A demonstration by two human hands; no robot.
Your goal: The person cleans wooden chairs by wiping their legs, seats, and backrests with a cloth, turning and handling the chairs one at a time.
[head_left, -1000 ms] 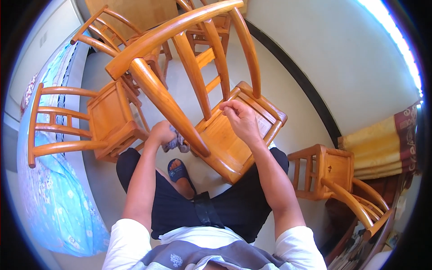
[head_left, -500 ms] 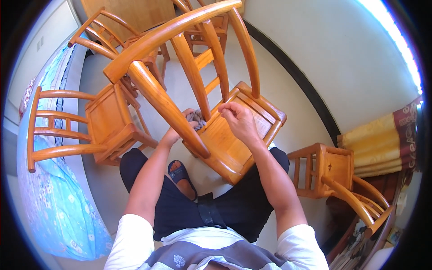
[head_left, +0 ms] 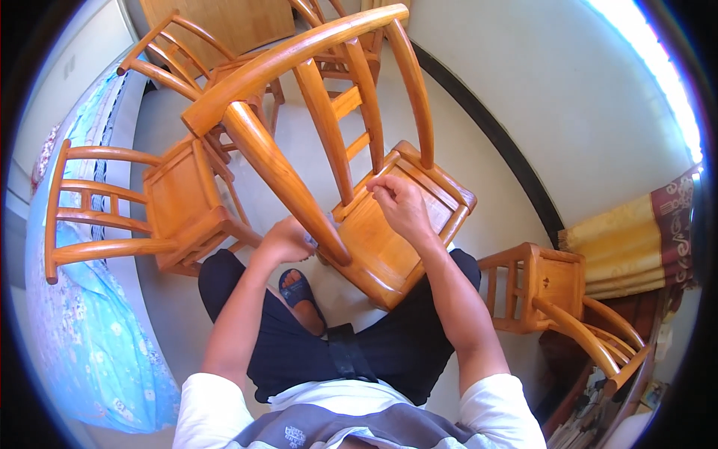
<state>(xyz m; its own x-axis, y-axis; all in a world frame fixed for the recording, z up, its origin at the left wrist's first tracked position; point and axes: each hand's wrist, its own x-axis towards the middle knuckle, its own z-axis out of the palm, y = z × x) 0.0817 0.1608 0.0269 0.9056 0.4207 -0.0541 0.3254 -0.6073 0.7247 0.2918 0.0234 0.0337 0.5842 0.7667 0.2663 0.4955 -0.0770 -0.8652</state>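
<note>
An orange-brown wooden chair stands tilted between my knees, its curved back rail up and away from me. My left hand is closed at the outer side of the chair's thick left back post. A greyish cloth shows in small part at its fingers; the post hides some of it. My right hand hovers over the seat or rests near the foot of a back slat, fingers curled together. What those fingers hold, if anything, is hidden.
More wooden chairs stand around: one at the left, one at the right, others at the back. A bed with a blue floral cover lines the left side. A yellow and maroon curtain hangs at right, beside the white wall.
My left hand has moved left and toward me with the cloth, from the inner side of the back post to its outer side. My right hand has stayed almost in place.
</note>
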